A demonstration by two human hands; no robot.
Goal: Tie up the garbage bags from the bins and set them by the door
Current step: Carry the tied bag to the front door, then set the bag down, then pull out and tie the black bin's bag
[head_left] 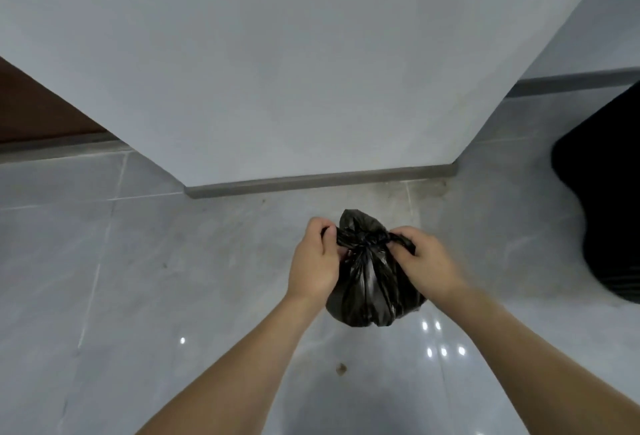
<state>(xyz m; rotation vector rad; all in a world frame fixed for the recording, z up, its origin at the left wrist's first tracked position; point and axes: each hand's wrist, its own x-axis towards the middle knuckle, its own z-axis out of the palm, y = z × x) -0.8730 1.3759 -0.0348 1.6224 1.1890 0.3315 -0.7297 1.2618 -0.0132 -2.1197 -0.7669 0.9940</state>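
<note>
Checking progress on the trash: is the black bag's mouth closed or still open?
Closed: the garbage bag neck is gathered into a knot, both hands pulling its ends.

The garbage bag is glossy black, creased with grey highlights. The floor is pale grey tile with faint marbled streaks, thin lighter grout lines and small white reflections. The wall is plain light grey, its skirting a darker grey. At far left sits a reddish-brown surface, possibly wood. At right lies a black shape.
</note>
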